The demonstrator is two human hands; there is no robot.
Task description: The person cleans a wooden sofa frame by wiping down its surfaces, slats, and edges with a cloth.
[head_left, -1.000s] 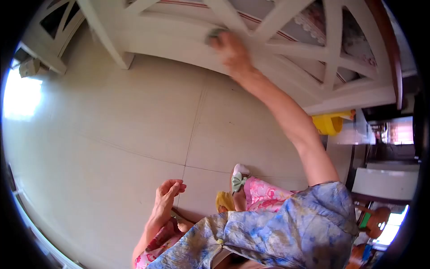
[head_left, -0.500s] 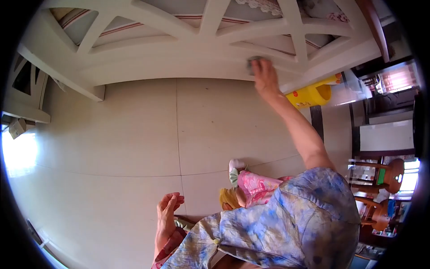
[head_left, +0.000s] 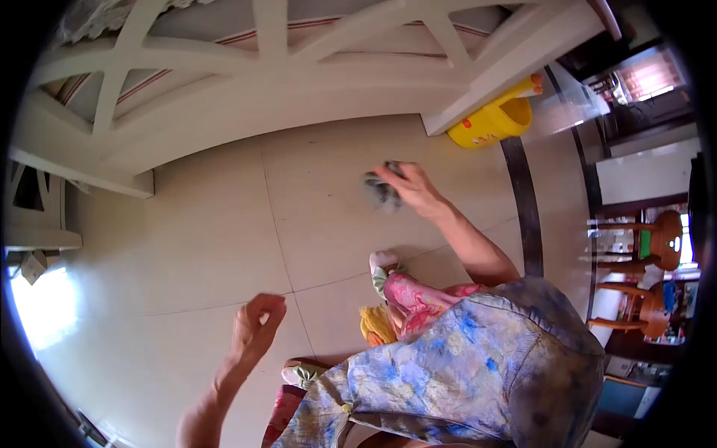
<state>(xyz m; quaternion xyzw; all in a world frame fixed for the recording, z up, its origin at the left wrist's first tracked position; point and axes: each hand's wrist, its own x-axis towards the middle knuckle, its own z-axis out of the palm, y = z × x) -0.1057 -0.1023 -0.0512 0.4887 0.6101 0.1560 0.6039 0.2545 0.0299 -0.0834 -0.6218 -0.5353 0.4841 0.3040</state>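
A crumpled grey-green cloth (head_left: 383,191) hangs from my right hand (head_left: 415,188), whose fingers pinch it above the tiled floor, apart from the furniture. The cloth is somewhat blurred. My left hand (head_left: 258,325) is at the lower left over the floor, its fingers curled in to the thumb with nothing seen between them. Above both hands stands a white openwork wooden frame (head_left: 246,101) with a curved lower rail. Striped fabric shows through its gaps.
A yellow bucket (head_left: 489,125) stands by the frame's right leg. A yellow cloth (head_left: 376,325) lies near my feet in bowed slippers. Wooden chairs (head_left: 651,308) are at the right, and another white piece of furniture (head_left: 37,205) is at the left.
My right hand has come away from the frame's lower rail, down over the floor with the cloth. My left hand has curled more and shifted left. The view has turned towards the bucket.
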